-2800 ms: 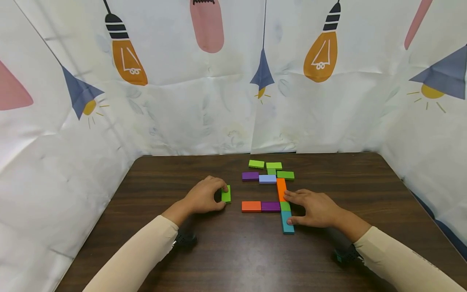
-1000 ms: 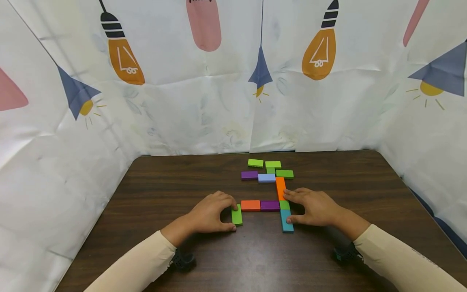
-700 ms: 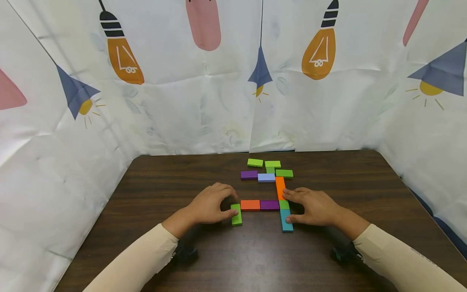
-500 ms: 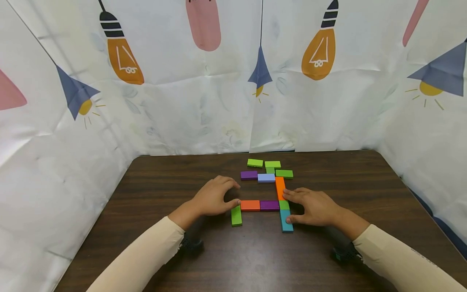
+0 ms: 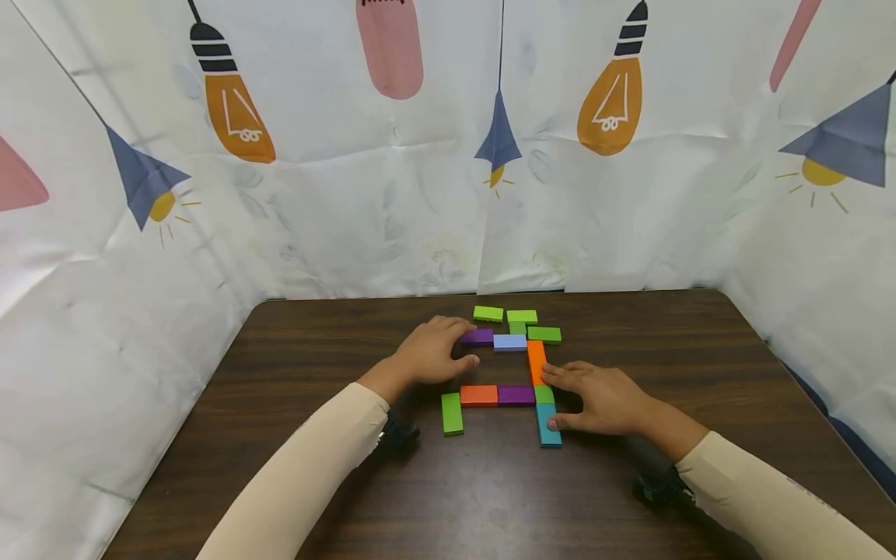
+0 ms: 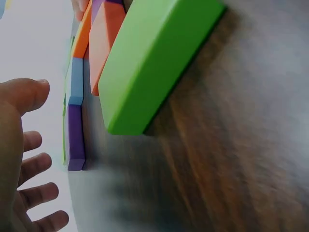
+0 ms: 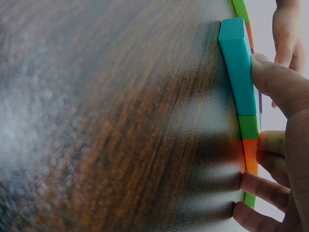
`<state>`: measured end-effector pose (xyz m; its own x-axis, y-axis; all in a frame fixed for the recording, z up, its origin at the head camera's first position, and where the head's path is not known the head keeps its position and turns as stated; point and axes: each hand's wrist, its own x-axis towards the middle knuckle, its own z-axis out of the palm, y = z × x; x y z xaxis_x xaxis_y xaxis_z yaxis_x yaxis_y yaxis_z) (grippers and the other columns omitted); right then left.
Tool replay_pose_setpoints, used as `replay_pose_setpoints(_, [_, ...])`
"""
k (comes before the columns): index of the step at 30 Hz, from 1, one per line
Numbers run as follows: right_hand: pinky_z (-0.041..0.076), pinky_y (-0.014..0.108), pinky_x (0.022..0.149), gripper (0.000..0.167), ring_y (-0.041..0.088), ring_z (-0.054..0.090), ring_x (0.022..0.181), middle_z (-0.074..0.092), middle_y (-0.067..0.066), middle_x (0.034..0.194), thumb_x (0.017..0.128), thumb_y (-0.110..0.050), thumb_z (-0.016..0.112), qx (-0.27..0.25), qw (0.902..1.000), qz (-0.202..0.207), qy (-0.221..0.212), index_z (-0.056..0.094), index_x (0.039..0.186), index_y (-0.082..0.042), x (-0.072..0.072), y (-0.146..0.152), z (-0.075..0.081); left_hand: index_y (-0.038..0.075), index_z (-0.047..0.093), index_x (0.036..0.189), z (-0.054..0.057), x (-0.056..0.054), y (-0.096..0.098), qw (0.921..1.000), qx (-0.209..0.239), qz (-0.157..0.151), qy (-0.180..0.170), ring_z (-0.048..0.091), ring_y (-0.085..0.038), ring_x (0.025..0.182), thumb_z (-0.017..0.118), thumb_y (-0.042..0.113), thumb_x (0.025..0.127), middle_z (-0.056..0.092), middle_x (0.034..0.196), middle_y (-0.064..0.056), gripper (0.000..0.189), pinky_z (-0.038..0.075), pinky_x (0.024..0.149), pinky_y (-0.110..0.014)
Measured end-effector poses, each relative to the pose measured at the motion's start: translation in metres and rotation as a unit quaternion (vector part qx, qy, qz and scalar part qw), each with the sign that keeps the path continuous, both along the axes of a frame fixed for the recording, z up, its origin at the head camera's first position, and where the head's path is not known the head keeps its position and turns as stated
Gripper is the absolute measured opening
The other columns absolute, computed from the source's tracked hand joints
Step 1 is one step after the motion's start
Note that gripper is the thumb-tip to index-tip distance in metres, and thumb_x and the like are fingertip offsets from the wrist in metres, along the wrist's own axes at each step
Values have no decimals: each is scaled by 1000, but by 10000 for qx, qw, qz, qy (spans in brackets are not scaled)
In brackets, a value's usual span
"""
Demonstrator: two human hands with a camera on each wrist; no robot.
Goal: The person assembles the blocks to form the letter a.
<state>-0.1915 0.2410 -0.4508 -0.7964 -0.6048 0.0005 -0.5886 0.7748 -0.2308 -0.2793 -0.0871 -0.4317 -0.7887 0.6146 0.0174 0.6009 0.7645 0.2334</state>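
Flat coloured blocks lie joined in a pattern on the dark wooden table [image 5: 294, 467]. My left hand [image 5: 428, 350] hovers with its fingers spread, fingertips over the left end of the far purple block [image 5: 481, 337]; nothing is between thumb and fingers in the left wrist view. A pale blue block [image 5: 509, 343] adjoins that purple one. My right hand [image 5: 603, 398] rests with fingertips on the upright orange block [image 5: 535, 358] and thumb on the teal block [image 7: 239, 72]. Between these two sits a small green block [image 5: 544, 395]. A green block [image 6: 149, 67] stands lengthwise at the near row's left end.
The near row holds a red-orange block [image 5: 479, 397] and a second purple block [image 5: 516, 397]. At the back are a light green block [image 5: 488, 314], another light green one [image 5: 522, 316] and a green one [image 5: 545, 335]. A patterned white cloth [image 5: 392, 218] hangs behind the table.
My left hand carried the green block nearer, set it against the red-orange block's left end, let go, then moved away to the far purple block. My right hand stayed in place.
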Motion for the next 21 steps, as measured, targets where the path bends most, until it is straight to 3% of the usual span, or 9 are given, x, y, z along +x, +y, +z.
replay_pose_setpoints(11, [57, 42, 74, 86, 28, 52, 134, 49, -1, 155, 88, -76, 58, 12, 10000, -21, -32, 53, 152, -18, 0, 0, 1, 24, 41, 159, -3, -17, 21, 9983, -542, 157, -137, 31, -28, 149, 53, 61, 99, 36, 163, 0, 71, 28, 118, -53])
replay_pose_setpoints(21, [57, 46, 78, 87, 28, 52, 133, 50, -1, 154, 88, -77, 57, 31, 10000, -39, -48, 53, 152, -19, 0, 0, 0, 25, 38, 160, -1, -24, 32, 9964, -686, 283, -404, 33, -26, 145, 53, 64, 97, 37, 162, 3, 75, 27, 118, -51])
